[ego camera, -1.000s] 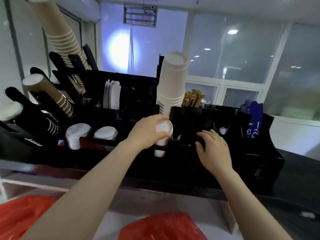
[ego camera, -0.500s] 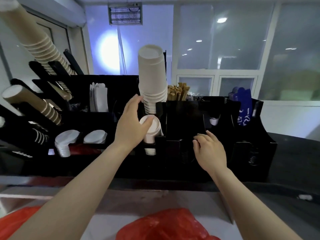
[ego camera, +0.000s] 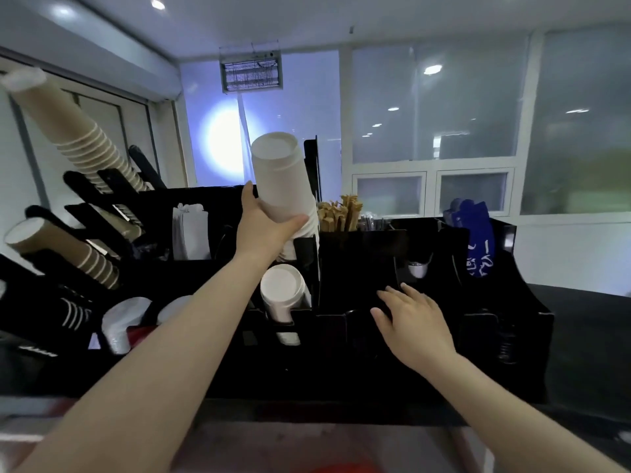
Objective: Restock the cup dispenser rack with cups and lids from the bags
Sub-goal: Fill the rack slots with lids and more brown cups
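Far wall: frosted glass panels (ego camera: 437, 104) in white frames, two small panes (ego camera: 430, 192) below. Ceiling lights reflect in the glass. Bug zapper (ego camera: 251, 72) hangs from the white ceiling (ego camera: 307, 18); bright glare patch (ego camera: 222, 145) under it on a bluish wall. Dark bench (ego camera: 587, 336) runs right. Left: pale wall panels (ego camera: 112, 124).

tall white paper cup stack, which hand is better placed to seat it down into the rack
Left. The left hand already grips the tall white paper cup stack above its slot in the black plastic dispenser rack. The right hand is open, resting lower on the rack front, away from the stack.
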The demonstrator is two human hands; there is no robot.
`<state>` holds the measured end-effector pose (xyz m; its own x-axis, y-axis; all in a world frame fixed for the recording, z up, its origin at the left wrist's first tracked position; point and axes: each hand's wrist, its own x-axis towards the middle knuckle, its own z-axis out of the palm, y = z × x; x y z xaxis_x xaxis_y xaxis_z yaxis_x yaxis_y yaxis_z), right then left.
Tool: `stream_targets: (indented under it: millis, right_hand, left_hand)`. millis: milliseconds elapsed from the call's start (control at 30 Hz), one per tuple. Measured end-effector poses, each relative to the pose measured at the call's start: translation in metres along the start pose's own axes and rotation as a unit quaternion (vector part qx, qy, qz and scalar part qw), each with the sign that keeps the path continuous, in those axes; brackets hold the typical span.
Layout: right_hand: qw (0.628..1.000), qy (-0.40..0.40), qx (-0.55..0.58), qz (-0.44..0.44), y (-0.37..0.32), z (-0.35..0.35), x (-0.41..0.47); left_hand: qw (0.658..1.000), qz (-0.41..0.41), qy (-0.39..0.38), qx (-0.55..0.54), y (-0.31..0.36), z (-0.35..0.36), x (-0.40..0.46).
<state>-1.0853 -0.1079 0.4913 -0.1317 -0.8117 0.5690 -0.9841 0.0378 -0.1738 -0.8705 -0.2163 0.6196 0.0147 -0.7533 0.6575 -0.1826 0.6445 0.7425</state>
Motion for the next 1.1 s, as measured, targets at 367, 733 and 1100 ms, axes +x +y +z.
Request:
stream_targets:
  millis: [367,733,1100]
  right_hand:
    - [0.945,0.074,0.313,-0.061,-0.054,-0.053,0.105]
    - [0.892,-0.042,0.43,-0.131,-0.102,-0.062,0.151]
    - [0.914,-0.02,0.398,-0.077,-0.121,-0.072,0.154]
  left_hand:
    - [0.998,0.051,0.002,0.046,-0.013,-0.004,0.014]
    - [0.977,0.056,-0.205,0.029,-0.027,-0.029,0.018]
    - [0.985,0.014,-0.171,-0.028,-0.051,-0.025,0.023]
